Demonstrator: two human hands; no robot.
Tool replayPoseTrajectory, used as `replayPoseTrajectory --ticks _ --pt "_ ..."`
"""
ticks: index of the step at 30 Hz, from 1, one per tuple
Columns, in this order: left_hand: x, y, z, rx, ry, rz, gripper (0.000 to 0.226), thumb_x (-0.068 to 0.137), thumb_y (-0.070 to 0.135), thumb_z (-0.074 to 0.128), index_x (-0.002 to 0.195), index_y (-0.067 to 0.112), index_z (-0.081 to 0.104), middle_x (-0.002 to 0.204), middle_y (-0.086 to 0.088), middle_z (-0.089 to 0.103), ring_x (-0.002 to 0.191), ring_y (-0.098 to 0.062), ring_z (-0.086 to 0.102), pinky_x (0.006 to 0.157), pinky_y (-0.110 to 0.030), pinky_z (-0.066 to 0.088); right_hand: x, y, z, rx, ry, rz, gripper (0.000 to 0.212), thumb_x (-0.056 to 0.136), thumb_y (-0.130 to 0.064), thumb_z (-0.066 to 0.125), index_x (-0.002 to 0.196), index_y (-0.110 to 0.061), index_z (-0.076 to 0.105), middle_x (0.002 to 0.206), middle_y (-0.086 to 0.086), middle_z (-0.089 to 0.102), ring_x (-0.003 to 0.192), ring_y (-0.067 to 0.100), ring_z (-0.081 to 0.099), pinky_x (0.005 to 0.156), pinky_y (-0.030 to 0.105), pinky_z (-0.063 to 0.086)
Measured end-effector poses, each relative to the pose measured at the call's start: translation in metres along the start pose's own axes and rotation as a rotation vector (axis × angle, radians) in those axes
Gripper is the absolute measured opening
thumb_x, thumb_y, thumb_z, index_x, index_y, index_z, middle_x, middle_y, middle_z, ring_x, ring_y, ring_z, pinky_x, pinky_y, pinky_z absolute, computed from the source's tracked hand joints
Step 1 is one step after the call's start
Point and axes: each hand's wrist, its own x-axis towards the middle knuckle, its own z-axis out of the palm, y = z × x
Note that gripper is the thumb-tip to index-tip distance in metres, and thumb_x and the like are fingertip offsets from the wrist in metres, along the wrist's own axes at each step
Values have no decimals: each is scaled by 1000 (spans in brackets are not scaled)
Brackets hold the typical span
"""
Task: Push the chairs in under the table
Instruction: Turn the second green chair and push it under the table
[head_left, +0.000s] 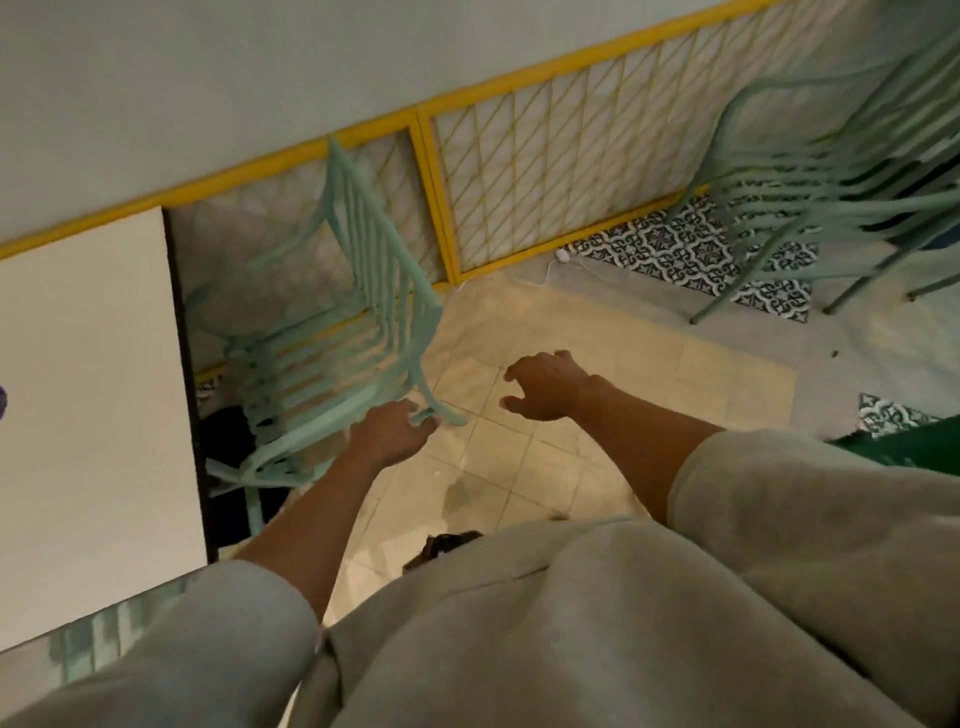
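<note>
A mint-green slatted metal chair (337, 332) stands beside the white table (88, 395), its seat partly under the table's dark edge and its backrest toward me. My left hand (392, 431) is at the near corner of the backrest, fingers curled around the rail. My right hand (550, 387) hovers over the floor to the right of the chair, fingers apart and curled, holding nothing. Another mint chair's slats (93, 644) show below the table's near edge.
A yellow-framed lattice fence (545, 171) runs along the back. A stack of mint chairs (831, 171) leans at the upper right over patterned tiles. A white cable (566, 262) lies on the floor by the fence. Beige tiled floor (571, 467) lies between.
</note>
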Motion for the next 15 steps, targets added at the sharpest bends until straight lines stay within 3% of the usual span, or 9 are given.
replayPoseTrajectory --ticks 6,10,15 --pt "38 47 -26 -203 79 -99 85 99 69 51 162 15 35 168 -9 36 152 -31 38 122 -47 35 68 34 -66 -123 30 -127 59 101 -59 47 148 -23 52 149 3 56 138 27 50 114 49 34" --pt "80 63 -47 -328 152 -171 86 96 68 55 160 15 35 160 -13 45 145 -36 46 116 -49 41 123 38 -107 -191 47 -233 61 101 -57 47 153 -24 47 154 5 53 141 30 48 116 51 33" --pt "149 81 -81 -517 195 -250 99 92 72 58 164 13 25 166 -12 38 149 -34 42 118 -48 40 200 43 -161 -273 64 -314 65 101 -51 51 156 -19 42 156 7 50 141 32 49 115 53 35"
